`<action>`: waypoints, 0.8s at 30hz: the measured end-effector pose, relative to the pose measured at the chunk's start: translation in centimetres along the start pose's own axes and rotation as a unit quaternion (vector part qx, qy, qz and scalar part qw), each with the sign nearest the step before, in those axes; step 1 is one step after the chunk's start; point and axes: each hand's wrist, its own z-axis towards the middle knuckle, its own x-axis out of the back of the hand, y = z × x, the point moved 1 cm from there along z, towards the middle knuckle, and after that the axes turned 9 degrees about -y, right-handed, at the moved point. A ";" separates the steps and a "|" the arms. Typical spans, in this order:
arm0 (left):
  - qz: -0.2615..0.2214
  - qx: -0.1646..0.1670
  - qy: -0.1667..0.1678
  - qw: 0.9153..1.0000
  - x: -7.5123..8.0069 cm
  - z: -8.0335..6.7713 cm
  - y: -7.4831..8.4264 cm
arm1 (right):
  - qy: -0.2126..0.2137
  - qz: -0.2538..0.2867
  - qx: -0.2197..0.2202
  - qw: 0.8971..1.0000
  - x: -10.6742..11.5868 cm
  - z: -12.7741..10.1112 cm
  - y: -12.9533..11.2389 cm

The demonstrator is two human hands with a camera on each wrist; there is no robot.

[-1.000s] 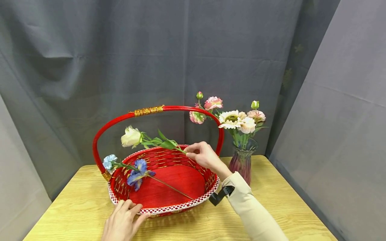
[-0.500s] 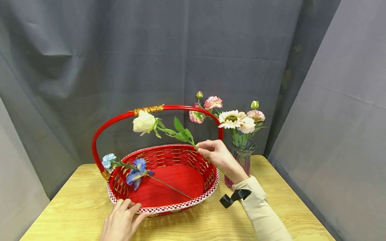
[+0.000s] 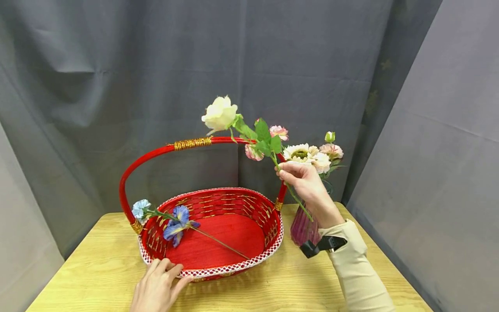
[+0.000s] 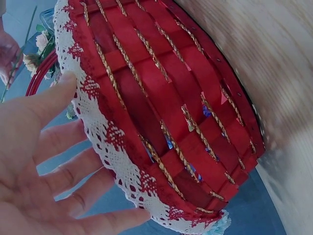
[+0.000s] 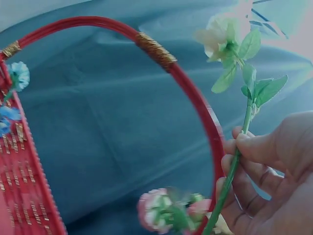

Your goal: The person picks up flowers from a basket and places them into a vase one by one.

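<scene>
Pinching a cream rose (image 3: 219, 113) by its stem, high in the middle of the frame.

Its green stem (image 3: 286, 186) ran down and to the right through the right hand (image 3: 308, 184), whose thumb and curled fingers (image 5: 254, 147) gripped it just below the leaves, with the bloom up and to the left of the fingers and the stem's tail poking out below the hand. Rose and hand stood above the right end of the red basket's handle (image 3: 195, 143), in front of a pink glass vase (image 3: 302, 227) of pale flowers (image 3: 308, 156) at centre right. Lower left, the left hand (image 3: 157, 288) lay with fingers spread and relaxed against the red basket (image 3: 218, 268) at its lace rim. Blue flowers (image 3: 175, 221) lay inside the basket, on a wooden table (image 3: 97, 264).
</scene>
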 end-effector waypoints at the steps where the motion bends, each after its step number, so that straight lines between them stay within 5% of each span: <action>1: -0.001 0.004 -0.004 1.000 0.1 0.0 0.1 | 0.005 0.003 0.002 1.000 0.4 0.1 -0.4; 12: -0.001 0.022 -0.030 0.999 0.4 0.0 0.3 | 0.050 -0.044 0.034 0.997 3.3 1.0 -3.4; 24: 0.003 0.017 -0.019 1.000 0.0 0.1 0.3 | 0.072 0.024 0.052 0.996 6.1 3.2 -2.0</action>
